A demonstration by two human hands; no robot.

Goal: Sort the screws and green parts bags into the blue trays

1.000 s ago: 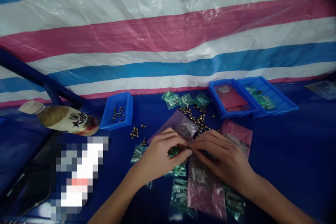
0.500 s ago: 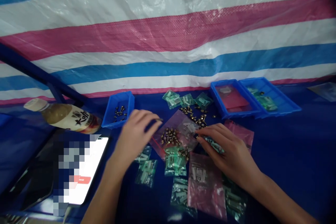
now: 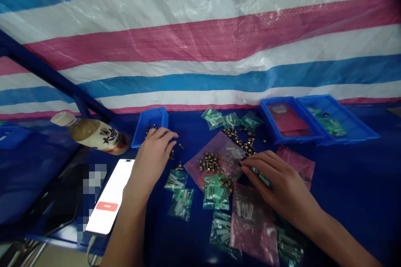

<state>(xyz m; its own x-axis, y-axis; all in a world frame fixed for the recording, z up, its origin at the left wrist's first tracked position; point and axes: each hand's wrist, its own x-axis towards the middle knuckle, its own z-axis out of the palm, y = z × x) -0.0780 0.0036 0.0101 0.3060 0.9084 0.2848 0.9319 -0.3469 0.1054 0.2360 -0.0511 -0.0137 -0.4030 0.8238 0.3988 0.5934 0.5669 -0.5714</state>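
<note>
Apparently kept within easy reach, a blue bin [image 3: 158,117] of screws [image 3: 153,128] sits just beside the relaxed, open left hand [image 3: 153,156], while the right hand [image 3: 282,183] pinches a green packet [image 3: 260,176].

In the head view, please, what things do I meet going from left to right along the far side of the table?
Plastic drink bottle on its side → small blue bin with screws → green packets → blue tray with a pink bag → blue tray with green packets

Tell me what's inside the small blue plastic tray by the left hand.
The small blue plastic tray holds gold-coloured screws; the left hand covers its front part, hiding the rest.
</note>
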